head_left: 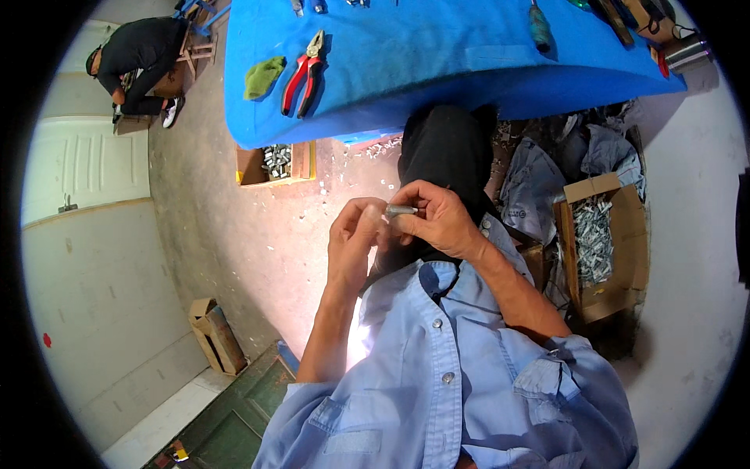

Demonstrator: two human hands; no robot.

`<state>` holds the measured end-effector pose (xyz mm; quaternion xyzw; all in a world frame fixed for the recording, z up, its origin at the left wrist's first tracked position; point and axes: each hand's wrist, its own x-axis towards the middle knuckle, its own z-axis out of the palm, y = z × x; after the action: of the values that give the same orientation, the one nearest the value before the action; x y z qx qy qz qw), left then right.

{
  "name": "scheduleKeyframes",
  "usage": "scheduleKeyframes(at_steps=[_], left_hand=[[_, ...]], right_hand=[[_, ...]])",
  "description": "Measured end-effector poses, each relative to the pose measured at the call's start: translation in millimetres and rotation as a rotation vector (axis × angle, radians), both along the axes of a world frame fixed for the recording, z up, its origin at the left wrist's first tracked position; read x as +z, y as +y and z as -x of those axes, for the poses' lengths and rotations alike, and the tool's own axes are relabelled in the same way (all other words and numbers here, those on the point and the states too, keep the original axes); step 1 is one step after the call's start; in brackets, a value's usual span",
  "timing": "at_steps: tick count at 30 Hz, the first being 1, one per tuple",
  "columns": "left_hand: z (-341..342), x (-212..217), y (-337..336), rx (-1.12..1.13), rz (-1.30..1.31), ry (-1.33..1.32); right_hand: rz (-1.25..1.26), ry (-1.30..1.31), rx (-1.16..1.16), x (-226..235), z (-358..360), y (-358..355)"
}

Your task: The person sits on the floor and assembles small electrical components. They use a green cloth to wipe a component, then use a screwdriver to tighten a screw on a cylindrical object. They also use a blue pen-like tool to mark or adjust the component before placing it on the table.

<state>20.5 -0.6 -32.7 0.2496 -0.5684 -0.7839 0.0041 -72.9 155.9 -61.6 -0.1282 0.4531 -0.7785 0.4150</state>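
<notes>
silver-grey and short, a metal piece (401, 209) is pinched between the thumb and fingers of the right hand (439, 222), above the person's lap. the left hand (353, 238) curls at the piece's left end; whether it grips or only touches cannot be told. beyond the hands, a box (301, 161) of small metal parts sits on the floor by the edge of a blue table (391, 66). on that table lie pliers (306, 72) with red and black handles, beside a green cloth (264, 77), and a screwdriver (540, 30) farther right. to the right, a cardboard carton (628, 238) holds more metal parts. at upper left, another person (144, 56) in dark clothes bends forward.
</notes>
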Motion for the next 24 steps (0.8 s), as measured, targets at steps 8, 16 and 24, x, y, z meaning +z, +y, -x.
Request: scheduleKeyframes(at_steps=[8,16,24], left_hand=[[-3.3,-0.7,-0.6,0.023,0.124,-0.023],[-1.7,-7.2,-6.4,0.043,0.058,-0.058],[12.1,-2.9,-21.5,0.030,-0.021,0.000]], right_hand=[[-0.253,0.253,-0.054,16.8,-7.9,-8.1],[-0.376,0.446,-0.129,24.8,-6.4,-19.1],[-0.333,0.278,-0.154,47.4,4.9,-37.0]])
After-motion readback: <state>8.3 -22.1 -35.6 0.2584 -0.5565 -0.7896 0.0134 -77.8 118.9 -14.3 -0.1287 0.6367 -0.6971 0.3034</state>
